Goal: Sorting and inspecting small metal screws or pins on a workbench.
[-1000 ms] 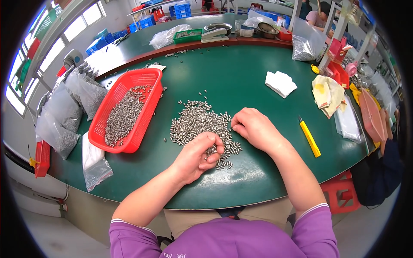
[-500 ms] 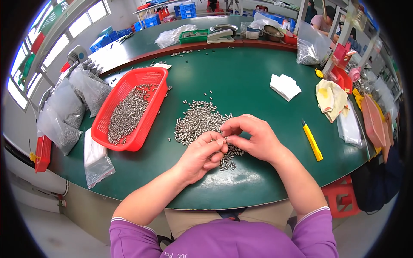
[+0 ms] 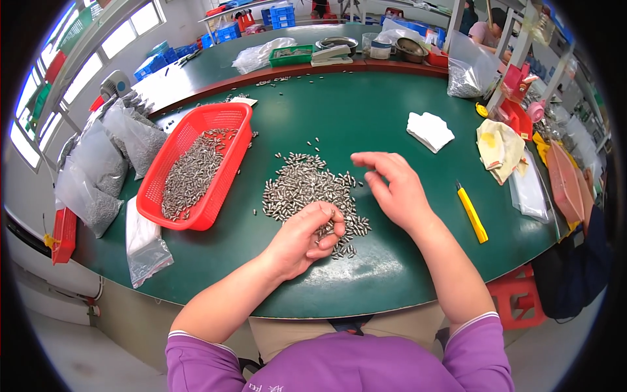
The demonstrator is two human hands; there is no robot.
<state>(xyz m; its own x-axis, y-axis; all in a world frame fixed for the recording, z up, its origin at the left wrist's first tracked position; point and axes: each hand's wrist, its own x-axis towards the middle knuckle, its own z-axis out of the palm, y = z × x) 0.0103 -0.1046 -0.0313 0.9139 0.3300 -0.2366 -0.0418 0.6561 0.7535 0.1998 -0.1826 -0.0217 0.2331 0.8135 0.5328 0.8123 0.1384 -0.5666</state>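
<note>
A loose pile of small silvery, bullet-shaped metal parts [image 3: 297, 186] lies on the green tabletop in front of me. My left hand [image 3: 302, 242] is curled over the near side of the pile, thumb and forefinger closed together. A bit of grey metal shows at their tips, apparently one of these parts; the curled fingers hide how many it holds. At the pile's right side hovers my right hand [image 3: 398, 193], its fingers and thumb apart with nothing seen between them. A few single parts are scattered around the heap.
Left of the pile stands a red perforated basket [image 3: 241, 140] holding many similar parts. Filled plastic bags [image 3: 98, 163] crowd the left edge, near empty-looking clear bags [image 3: 147, 251]. To the right lie a yellow cutter knife [image 3: 471, 212], white paper [image 3: 430, 132] and a stained cloth [image 3: 499, 150].
My hands, together at the fingertips before, are now apart. The right one has moved up and right and its fingers have spread; the left stays curled in nearly the same place.
</note>
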